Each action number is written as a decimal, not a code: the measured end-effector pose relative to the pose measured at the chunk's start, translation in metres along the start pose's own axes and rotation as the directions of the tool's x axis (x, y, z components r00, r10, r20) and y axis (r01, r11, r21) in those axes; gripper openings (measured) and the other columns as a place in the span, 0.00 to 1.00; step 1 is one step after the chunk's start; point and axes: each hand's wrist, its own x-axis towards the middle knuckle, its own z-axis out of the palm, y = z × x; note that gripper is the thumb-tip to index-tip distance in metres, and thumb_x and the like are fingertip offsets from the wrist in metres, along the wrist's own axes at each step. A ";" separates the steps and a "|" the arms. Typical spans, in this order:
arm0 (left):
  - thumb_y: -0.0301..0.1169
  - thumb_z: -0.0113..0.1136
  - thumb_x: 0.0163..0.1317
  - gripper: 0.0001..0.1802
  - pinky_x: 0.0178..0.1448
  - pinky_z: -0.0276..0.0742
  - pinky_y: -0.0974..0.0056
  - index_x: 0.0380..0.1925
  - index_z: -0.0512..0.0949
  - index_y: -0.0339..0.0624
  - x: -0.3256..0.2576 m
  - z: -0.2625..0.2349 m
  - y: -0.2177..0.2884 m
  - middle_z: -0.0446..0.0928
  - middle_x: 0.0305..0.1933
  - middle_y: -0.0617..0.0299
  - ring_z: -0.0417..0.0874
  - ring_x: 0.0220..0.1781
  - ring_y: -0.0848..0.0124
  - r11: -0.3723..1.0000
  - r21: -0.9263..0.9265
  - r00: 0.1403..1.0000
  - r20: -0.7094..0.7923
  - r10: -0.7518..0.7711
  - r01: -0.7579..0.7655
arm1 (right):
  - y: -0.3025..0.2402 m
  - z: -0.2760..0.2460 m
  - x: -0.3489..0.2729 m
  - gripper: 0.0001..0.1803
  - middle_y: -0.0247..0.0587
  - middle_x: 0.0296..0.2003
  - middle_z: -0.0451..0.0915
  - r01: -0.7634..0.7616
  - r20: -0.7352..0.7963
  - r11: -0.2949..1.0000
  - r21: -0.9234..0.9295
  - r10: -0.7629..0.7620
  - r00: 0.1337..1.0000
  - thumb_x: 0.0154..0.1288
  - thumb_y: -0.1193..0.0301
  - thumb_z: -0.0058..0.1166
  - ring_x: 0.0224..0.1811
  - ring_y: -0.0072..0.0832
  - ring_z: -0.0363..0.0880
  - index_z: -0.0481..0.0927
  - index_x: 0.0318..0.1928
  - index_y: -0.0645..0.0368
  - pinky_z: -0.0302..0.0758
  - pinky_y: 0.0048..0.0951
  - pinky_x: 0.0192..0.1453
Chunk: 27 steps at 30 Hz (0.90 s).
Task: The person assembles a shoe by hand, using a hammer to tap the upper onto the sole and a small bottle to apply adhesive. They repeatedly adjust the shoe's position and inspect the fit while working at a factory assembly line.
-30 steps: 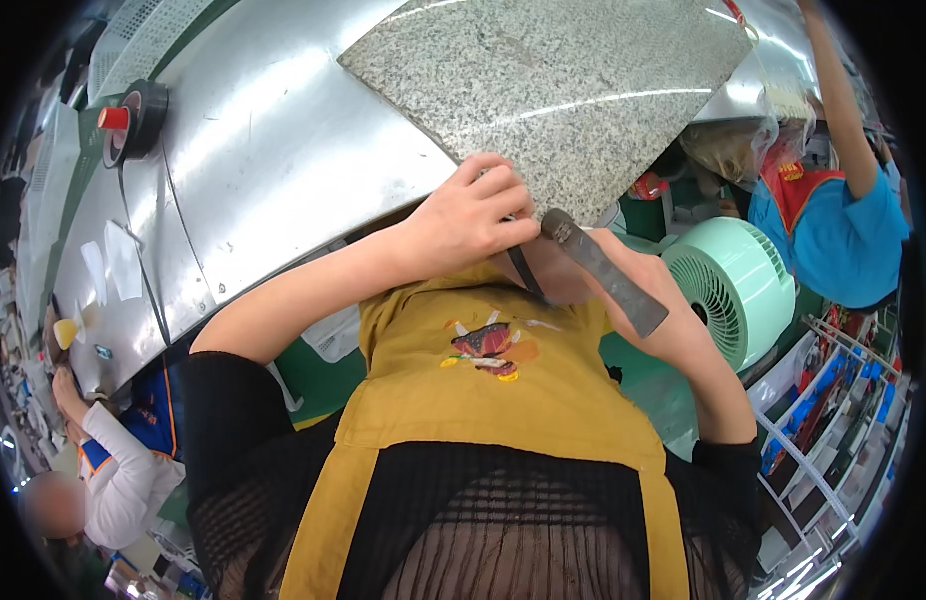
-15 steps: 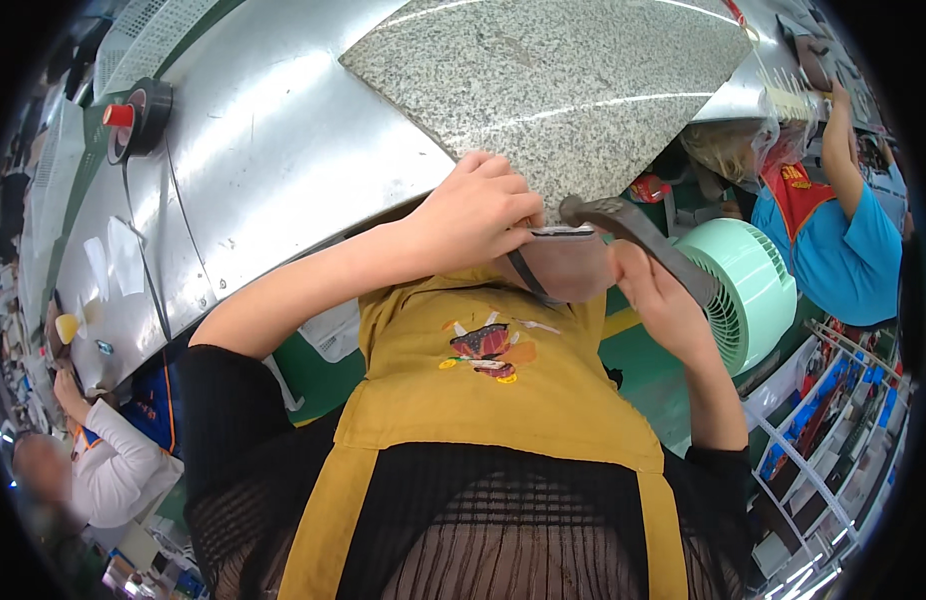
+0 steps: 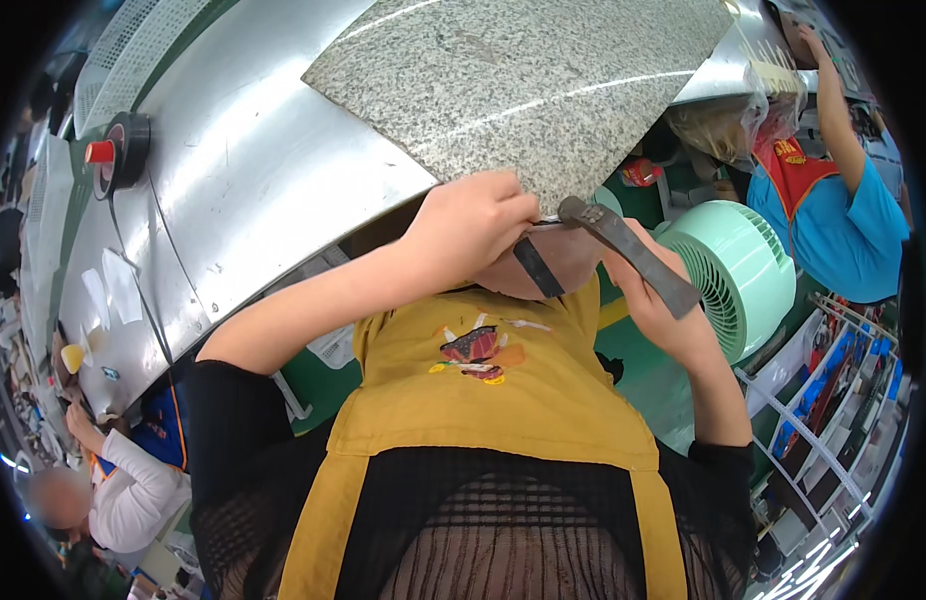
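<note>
A pinkish-brown leather-like piece (image 3: 572, 255) with a black strip across it sits between my hands, against the front corner of the speckled stone slab (image 3: 523, 100). My left hand (image 3: 480, 218) is closed on its upper left edge, fingers pressed together near the stone. In my right hand (image 3: 663, 300) is a dark metal hammer (image 3: 631, 250). Its rounded end lies close to the upper edge of the piece, by the slab corner. The right fingers also reach the right side of the piece; their tips are partly hidden.
The slab rests on a shiny metal table (image 3: 253, 160). A black tape roll (image 3: 131, 150) with a red centre stands left. A mint-green fan (image 3: 738, 270) is close to my right arm. A wire rack (image 3: 823, 420) stands lower right. Other people work at both sides.
The hammer's head has shifted slightly left along the edge, and its tail has swung down toward me. The black strip on the piece shows more fully, with the piece turned a little.
</note>
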 end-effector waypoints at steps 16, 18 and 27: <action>0.27 0.61 0.47 0.12 0.49 0.68 0.60 0.35 0.79 0.47 -0.006 0.003 0.000 0.73 0.33 0.67 0.73 0.41 0.66 0.982 0.161 0.979 -0.163 0.125 -0.099 | 0.002 0.010 0.002 0.12 0.47 0.28 0.72 0.061 0.068 0.992 -0.106 -0.054 0.996 0.68 0.75 0.47 0.26 0.37 0.70 0.70 0.51 0.63 0.69 0.30 0.35; 0.27 0.62 0.46 0.13 0.49 0.68 0.60 0.36 0.80 0.48 -0.010 -0.003 -0.004 0.74 0.34 0.68 0.73 0.42 0.65 0.991 0.104 0.989 -0.106 0.101 -0.090 | -0.002 0.010 0.002 0.12 0.48 0.29 0.73 -0.014 0.083 0.997 -0.080 0.020 0.996 0.67 0.76 0.46 0.29 0.42 0.72 0.70 0.51 0.63 0.70 0.31 0.36; 0.29 0.62 0.44 0.13 0.52 0.68 0.59 0.34 0.78 0.48 -0.014 0.000 -0.004 0.72 0.34 0.68 0.73 0.41 0.68 0.936 0.288 0.962 -0.124 0.244 -0.200 | 0.001 0.007 0.010 0.23 0.50 0.34 0.75 0.099 0.186 0.977 -0.187 -0.063 0.981 0.56 0.79 0.52 0.37 0.51 0.78 0.68 0.54 0.58 0.74 0.44 0.37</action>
